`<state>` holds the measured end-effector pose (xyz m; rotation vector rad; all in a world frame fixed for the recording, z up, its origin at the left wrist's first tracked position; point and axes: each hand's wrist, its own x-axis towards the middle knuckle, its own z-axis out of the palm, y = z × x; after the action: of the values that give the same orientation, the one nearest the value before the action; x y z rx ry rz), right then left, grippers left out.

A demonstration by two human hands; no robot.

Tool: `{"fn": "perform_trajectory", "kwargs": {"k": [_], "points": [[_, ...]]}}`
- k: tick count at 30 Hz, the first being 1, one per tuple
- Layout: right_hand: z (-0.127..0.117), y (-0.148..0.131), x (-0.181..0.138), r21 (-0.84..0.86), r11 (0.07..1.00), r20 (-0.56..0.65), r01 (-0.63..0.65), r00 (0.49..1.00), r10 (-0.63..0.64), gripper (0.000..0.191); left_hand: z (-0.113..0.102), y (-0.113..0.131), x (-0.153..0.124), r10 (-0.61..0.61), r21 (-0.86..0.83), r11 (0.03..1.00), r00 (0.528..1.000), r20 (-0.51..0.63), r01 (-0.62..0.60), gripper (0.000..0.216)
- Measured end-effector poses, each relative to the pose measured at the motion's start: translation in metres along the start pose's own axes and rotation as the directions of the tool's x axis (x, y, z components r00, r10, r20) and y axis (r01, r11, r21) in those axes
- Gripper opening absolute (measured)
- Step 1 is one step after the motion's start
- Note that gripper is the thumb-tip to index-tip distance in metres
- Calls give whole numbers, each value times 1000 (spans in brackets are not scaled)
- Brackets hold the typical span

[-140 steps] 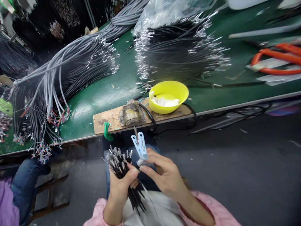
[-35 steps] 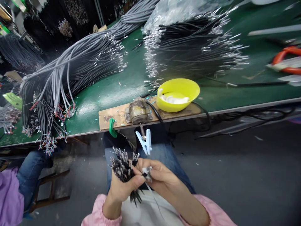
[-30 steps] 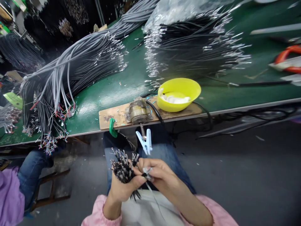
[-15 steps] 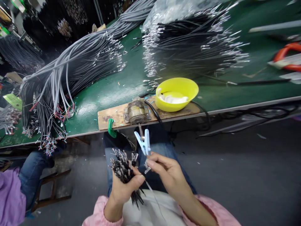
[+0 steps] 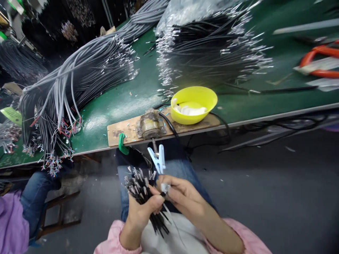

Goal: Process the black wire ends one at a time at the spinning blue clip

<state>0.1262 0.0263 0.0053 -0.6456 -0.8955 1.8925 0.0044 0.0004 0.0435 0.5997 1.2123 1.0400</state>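
My left hand [image 5: 144, 211] is wrapped round a bundle of thin black cables [image 5: 140, 188], their stripped silvery ends pointing up and away from me. Against its thumb tip, my right hand [image 5: 182, 194] pinches the whitish, shiny stripped end [image 5: 165, 188] of one black cable. A thin pale strip [image 5: 173, 222] hangs below the fingers. Just beyond my right fingertips is a light blue clothespin [image 5: 158, 158], fixed to the shaft of a small, grimy motor [image 5: 150, 125]. The motor sits on a wooden board [image 5: 116, 134] at the table edge.
A yellow bowl [image 5: 212, 104] with white bits stands on the board, and a green clamp [image 5: 122, 144] grips its left end. Black cables [image 5: 209, 49] and grey cables [image 5: 76, 60] lie in piles on the green table [image 5: 106, 113]. Orange-handled scissors [image 5: 307, 61] lie right. Another person's leg [image 5: 37, 194] shows left.
My right hand has come in to the left hand's thumb, and a single cable end now sits between the fingers. The whole view has shifted slightly.
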Motion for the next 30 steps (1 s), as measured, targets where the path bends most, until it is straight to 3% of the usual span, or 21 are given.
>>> {"fn": "perform_trajectory", "kwargs": {"k": [2,4,8,12,13,15,17,20,23,25,28,30], "points": [[-3,0,0,67,993,100,-94,991,87,40,-1,-7,0,-9,-81,997,1000,-12,8,30],[-7,-1,0,-27,996,77,-80,994,82,41,-3,-14,2,-28,-141,990,999,-26,24,36],[-12,-4,0,-315,944,-137,101,979,-151,30,-9,-17,6,-63,-168,984,997,-49,54,38],[-1,-6,-3,-493,820,-110,292,914,-391,12,-10,-19,7,-77,-165,984,995,-61,66,38],[2,-7,-4,-512,801,-100,310,905,-414,6,-9,-20,6,-77,-162,984,995,-64,66,38],[5,-7,-3,-485,823,-102,295,916,-389,15,-4,-14,4,-79,-153,986,995,-65,68,39],[5,-6,-2,-355,909,-106,216,957,-269,23,5,7,-1,-84,-140,987,995,-53,76,37],[0,-2,1,-146,987,-101,65,992,-80,31,23,67,-12,-92,-112,989,996,-1,91,31],[-7,1,3,-198,976,-221,90,966,-134,26,32,109,-20,-234,41,972,956,175,230,28],[-9,1,3,-292,943,-257,158,937,-237,21,28,96,-17,-137,-20,990,981,134,141,30],[-4,0,2,-407,865,-157,294,910,-383,13,9,30,-3,-23,-131,991,999,-45,17,39],[1,-2,2,-474,799,-106,369,877,-468,5,-3,-9,5,-14,-130,991,997,-72,4,41]]}}
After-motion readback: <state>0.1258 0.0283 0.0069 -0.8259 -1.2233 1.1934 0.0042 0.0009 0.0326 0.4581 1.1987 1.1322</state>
